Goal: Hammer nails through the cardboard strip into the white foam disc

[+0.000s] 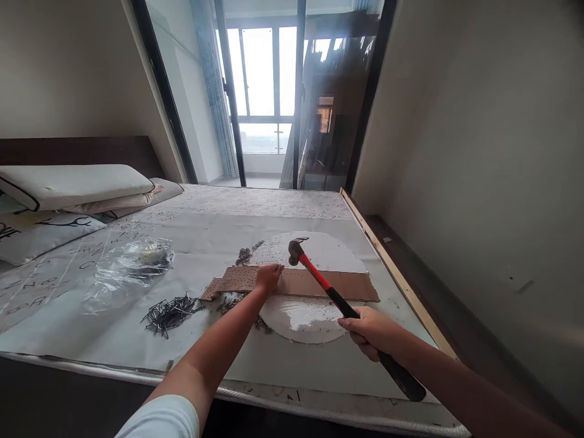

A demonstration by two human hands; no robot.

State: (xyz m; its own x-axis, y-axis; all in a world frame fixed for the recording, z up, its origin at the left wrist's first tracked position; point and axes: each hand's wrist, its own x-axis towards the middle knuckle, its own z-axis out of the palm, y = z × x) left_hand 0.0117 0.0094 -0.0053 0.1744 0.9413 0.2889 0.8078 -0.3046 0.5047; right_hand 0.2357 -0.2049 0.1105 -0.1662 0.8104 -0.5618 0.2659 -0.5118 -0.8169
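Observation:
My right hand is closed round the black grip of a claw hammer with a red shaft. The hammer's head is raised close to my left hand. My left hand pinches a thin nail over a brown board; the nail's lower end is hard to make out. Many small holes dot the board's left part, and its left end is broken. Beneath the board lies a round white foam slab with a rough surface. A pile of loose nails is left of my left forearm.
A clear plastic bag lies beyond the nails. Grey crumbs are scattered beside the slab. Pillows are stacked at the far left of the mattress. Along its right edge runs a wooden strip, with a wall beyond.

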